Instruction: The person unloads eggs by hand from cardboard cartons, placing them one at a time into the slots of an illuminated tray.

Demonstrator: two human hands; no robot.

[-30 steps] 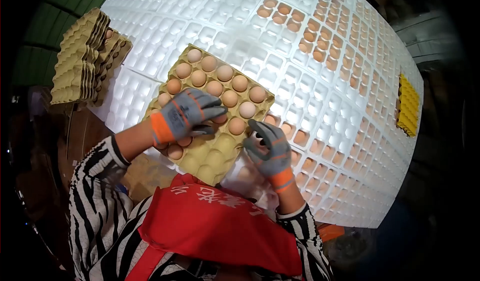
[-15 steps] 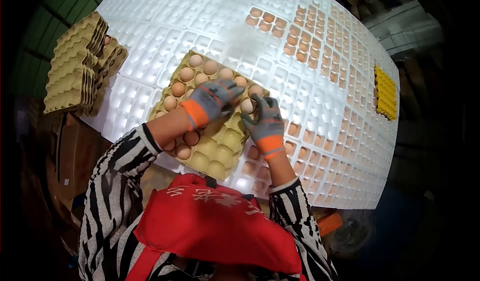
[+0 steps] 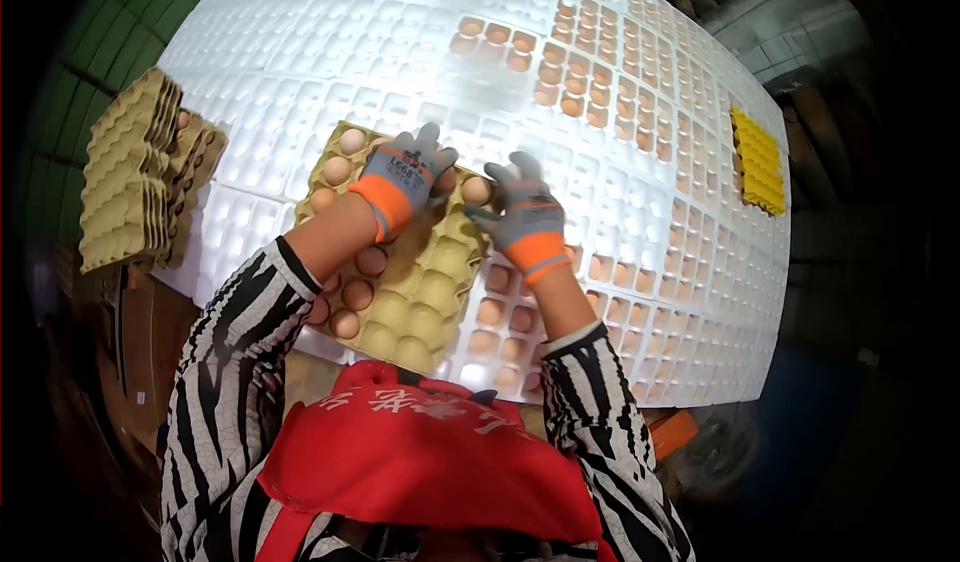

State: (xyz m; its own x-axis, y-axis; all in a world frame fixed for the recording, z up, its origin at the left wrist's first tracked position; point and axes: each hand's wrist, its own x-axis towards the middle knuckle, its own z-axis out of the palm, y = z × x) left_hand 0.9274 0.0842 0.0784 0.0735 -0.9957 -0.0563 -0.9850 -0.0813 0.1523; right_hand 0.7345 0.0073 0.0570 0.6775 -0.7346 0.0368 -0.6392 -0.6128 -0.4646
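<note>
A brown pulp egg tray (image 3: 417, 302) lies before me. Brown eggs (image 3: 357, 294) sit along its left side and far end, while its near right cups are bare. Over the far rows is my left hand (image 3: 410, 170) in a grey and orange glove, its fingers stretched apart. One egg (image 3: 444, 181) shows beside its thumb side; the palm hides what lies beneath. At the tray's right edge, my right hand (image 3: 525, 207), gloved alike, has its fingers spread, with nothing visible in it. Another egg (image 3: 476, 191) rests in the tray's far right corner, close to its thumb.
White moulded trays (image 3: 290, 112) cover the table, with many eggs in the right-hand ones. Stacked pulp trays (image 3: 130, 182) stand at the left edge, one egg among them. A yellow tray (image 3: 758, 162) lies at the right edge.
My right hand has moved off the egg it was touching, and that egg no longer shows there. My left hand has shifted toward the tray's far end. The camera view has shifted slightly.
</note>
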